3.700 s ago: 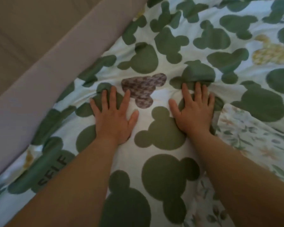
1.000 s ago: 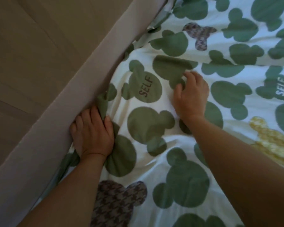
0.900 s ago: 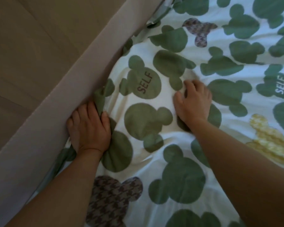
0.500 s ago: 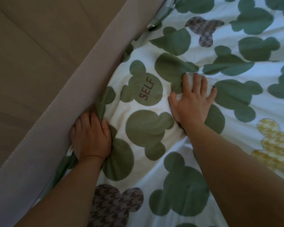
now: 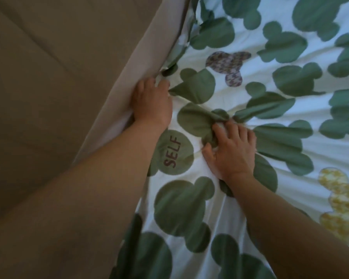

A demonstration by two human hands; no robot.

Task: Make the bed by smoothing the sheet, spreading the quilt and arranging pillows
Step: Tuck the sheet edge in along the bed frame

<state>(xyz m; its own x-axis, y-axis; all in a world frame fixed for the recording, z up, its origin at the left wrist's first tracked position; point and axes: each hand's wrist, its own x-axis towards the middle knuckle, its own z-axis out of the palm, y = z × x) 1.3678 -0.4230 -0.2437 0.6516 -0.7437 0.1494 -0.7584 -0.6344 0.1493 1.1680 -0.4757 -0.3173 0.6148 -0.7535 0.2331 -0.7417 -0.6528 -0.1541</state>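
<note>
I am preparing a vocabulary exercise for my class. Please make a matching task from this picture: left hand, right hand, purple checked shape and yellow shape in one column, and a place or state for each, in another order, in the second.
1 left hand
2 right hand
3 purple checked shape
4 yellow shape

A near the right edge of the picture
B against the grey rail
C its fingers bunch the printed fabric
D beyond both hands, toward the top

Pairs: 1-B, 2-C, 3-D, 4-A

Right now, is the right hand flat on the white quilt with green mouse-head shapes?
No, the right hand grips a bunched fold of the white-and-green quilt, fingers curled.
</note>
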